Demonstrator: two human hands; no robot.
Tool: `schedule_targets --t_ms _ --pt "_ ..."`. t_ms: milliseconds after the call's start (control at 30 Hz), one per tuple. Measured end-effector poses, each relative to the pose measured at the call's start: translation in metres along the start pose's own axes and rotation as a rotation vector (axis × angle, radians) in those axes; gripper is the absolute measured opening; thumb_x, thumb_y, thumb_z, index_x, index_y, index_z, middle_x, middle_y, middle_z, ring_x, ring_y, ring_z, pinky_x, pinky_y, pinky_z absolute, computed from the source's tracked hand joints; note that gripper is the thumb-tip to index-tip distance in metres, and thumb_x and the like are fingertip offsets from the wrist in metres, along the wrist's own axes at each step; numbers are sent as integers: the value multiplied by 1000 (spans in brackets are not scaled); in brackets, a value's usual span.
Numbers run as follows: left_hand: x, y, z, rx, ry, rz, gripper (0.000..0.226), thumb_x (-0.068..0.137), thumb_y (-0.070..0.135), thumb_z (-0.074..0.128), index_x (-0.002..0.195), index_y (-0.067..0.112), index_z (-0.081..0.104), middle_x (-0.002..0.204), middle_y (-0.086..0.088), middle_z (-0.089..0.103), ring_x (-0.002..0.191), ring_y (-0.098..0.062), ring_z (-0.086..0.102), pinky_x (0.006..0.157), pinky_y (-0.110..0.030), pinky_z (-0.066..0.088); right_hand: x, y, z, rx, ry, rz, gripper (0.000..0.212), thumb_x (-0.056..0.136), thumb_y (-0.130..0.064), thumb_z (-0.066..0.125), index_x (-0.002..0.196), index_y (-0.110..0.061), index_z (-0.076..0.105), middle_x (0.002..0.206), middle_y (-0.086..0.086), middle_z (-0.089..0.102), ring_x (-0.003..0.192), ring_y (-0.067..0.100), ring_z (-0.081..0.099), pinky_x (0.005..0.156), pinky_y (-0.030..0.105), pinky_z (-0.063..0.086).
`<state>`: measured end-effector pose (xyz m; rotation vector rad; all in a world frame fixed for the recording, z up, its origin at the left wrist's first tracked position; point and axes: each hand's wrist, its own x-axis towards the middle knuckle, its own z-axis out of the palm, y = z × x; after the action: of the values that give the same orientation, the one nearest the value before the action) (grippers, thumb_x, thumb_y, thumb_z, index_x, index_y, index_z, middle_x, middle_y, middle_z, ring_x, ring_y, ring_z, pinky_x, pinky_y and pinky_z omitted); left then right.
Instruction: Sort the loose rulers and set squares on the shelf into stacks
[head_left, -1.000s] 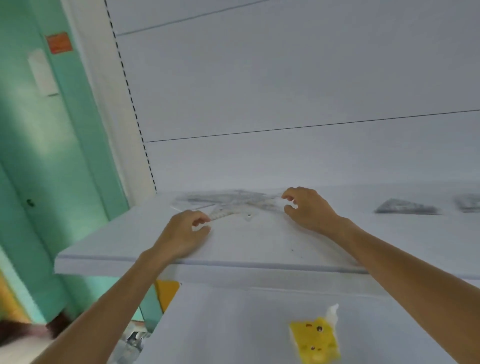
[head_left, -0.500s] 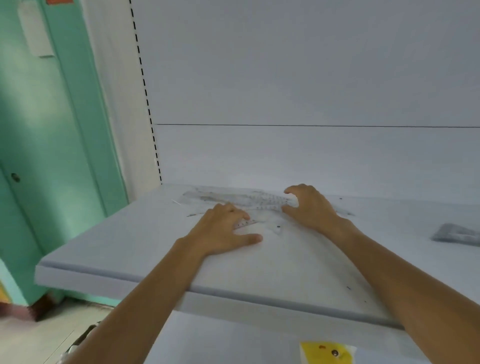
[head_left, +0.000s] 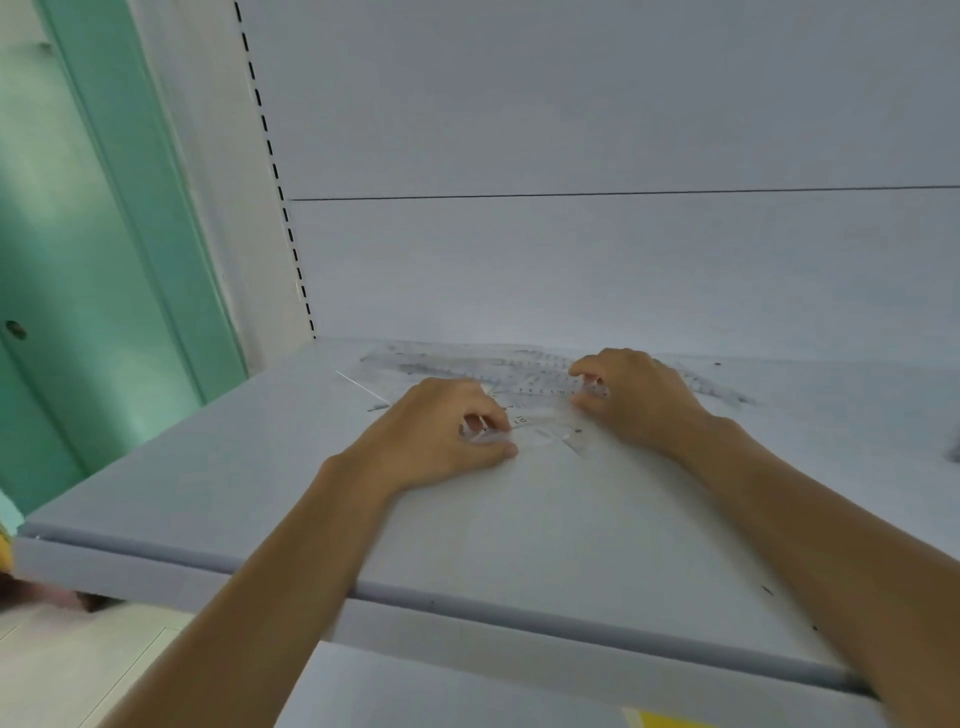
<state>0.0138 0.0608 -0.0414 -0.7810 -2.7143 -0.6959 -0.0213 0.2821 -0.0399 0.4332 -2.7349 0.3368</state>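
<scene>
Several clear plastic rulers and set squares (head_left: 467, 366) lie spread in a loose pile at the back left of the white shelf (head_left: 519, 530). My left hand (head_left: 441, 434) rests on the shelf with its fingers curled, pinching the near end of a clear ruler (head_left: 540, 415). My right hand (head_left: 636, 397) is curled over the pile a little farther back, its fingertips pinching the far end of a clear piece. Which transparent piece each hand holds is hard to tell, since they overlap.
The shelf's white back panel (head_left: 571, 270) rises just behind the pile, with a slotted upright (head_left: 283, 208) at the left. A green door (head_left: 78, 260) stands left of the shelf. A dark stack (head_left: 955, 449) shows at the right edge. A lower shelf (head_left: 467, 696) lies below.
The view has tilted down and closer. My left hand's fingers have curled from lying flatter on the shelf to pinching the ruler's near end; my right hand stays on the pile.
</scene>
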Motion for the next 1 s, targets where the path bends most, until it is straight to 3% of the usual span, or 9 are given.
schedule_targets --t_ms 133,300,367,533,667,767,867,1000 --pt "0 1 2 75 46 -17 19 79 26 62 97 26 70 90 11 68 77 -2 56 77 -23 49 -2 0 -1 -6 43 -4 29 95 -18 38 116 -18 58 107 5 62 97 25 57 79 33 42" --pt "3 1 5 156 -38 -36 42 78 56 59 110 29 63 105 12 59 97 -6 48 84 -26 41 0 2 -1 23 102 6 23 90 -9 42 104 -14 60 99 4 66 88 25 58 70 29 38" --pt "4 1 6 151 -51 -55 46 78 58 57 112 28 62 107 10 58 99 -7 47 83 -24 37 1 2 -2 24 125 -6 23 90 -9 43 102 -14 61 97 4 66 87 25 58 69 27 35" --pt "3 11 5 161 -48 -27 35 84 46 58 111 23 62 99 7 59 84 -7 50 68 -16 35 1 1 0 35 144 -33 23 89 -9 42 102 -15 61 98 3 66 88 25 57 68 28 35" --pt "2 22 7 415 -15 6 29 93 35 43 104 14 60 93 -2 60 93 -20 51 77 -31 41 1 0 1 46 148 -48 26 88 -8 41 104 -15 61 102 2 66 91 26 58 69 28 33" --pt "6 28 11 617 75 89 28 95 22 34 96 10 59 93 -4 63 97 -23 51 80 -31 34 1 0 2 45 168 -59 26 88 -8 41 103 -14 61 99 3 65 89 27 57 68 28 32" --pt "5 29 9 657 148 116 21 90 18 38 101 14 57 96 0 63 100 -21 51 88 -32 26 1 -2 1 62 201 -73 23 88 -11 42 101 -11 61 94 5 65 87 29 57 67 30 36" --pt "2 29 9 640 276 185 15 82 3 53 93 5 63 82 -10 65 86 -30 59 86 -39 39 1 -3 -1 94 282 -116 21 91 -10 38 100 -10 57 90 9 63 77 31 56 64 32 39"
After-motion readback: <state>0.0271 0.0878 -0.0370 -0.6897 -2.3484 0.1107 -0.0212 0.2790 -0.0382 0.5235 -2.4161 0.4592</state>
